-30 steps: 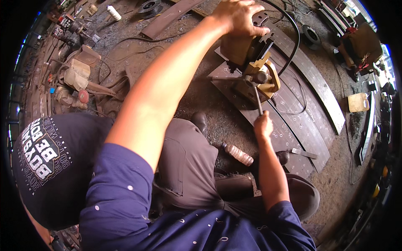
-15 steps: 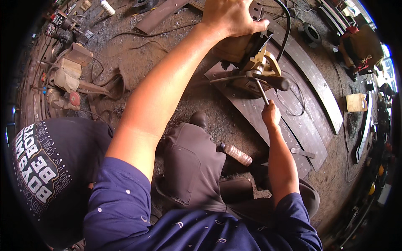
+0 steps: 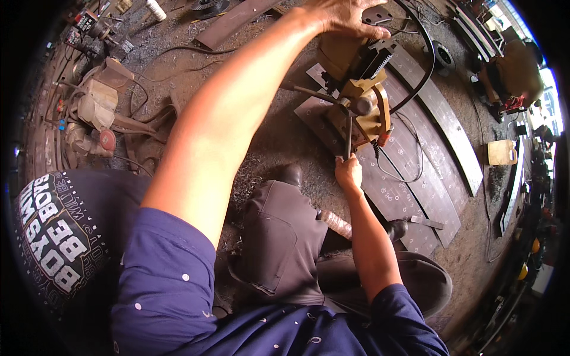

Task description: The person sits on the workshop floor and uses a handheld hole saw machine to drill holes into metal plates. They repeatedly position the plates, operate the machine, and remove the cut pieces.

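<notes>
A yellow magnetic drill with a toothed rack stands on dark steel plates in front of me. Closed around one rod of its feed handle is my right hand. A dark round knob on another spoke faces up beside the hub. My left hand reaches across to the drill's top, fingers spread and thumb stretched along the upper part. The picture's top edge comes close to those fingers, and I cannot tell how firmly they press. Beneath the drill, its base and cutter are largely hidden.
Several curved steel plates lie right of the drill, with a short flat bar on them. A bottle lies by my knee. Another person in a dark printed shirt is close at left. A pale jug stands far right; cables cross the floor.
The feed handle has turned, and my right hand has moved left with its rod. The dark knob swung from the right toward the hub. My left hand's fingers have shifted on the drill's top.
</notes>
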The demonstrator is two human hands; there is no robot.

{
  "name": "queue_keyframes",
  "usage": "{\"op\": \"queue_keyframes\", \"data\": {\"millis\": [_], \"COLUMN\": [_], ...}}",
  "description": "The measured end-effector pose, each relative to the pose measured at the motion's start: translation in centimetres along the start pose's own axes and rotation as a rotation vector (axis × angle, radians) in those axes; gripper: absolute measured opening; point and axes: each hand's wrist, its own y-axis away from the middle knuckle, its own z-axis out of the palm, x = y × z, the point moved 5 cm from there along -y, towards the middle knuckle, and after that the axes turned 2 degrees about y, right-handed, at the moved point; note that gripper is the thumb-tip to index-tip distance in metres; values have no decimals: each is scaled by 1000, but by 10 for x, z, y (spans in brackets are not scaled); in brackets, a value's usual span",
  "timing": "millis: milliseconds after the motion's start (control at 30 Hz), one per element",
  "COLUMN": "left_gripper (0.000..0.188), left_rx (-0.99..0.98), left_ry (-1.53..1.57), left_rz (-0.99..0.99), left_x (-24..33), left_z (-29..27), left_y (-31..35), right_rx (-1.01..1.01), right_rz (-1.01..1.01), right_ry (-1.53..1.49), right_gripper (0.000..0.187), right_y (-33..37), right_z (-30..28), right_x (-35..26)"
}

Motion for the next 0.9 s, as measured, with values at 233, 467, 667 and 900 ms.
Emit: {"op": "queue_keyframes", "data": {"millis": [233,467,667,900], "left_gripper": [24,60,57,43], "left_rx": [697,-376,-553,-594], "left_ry": [724,1207,1445,1246], "left_rz": [-862,-1053,-1094,-1387], "left_x": [29,135,146,152], "left_z": [27,236,280,288], "left_y": [200,323,294,262], "right_rx": [189,63,74,75], "right_rz": [-187,-140,-110,-171], "right_ry": [-63,73,108,80], "right_gripper": [29,29,23,26], "right_y": [55,52,53,55], "right_z": [-66,-72,-67,-67], "right_x": [2,5,-3,-4]}}
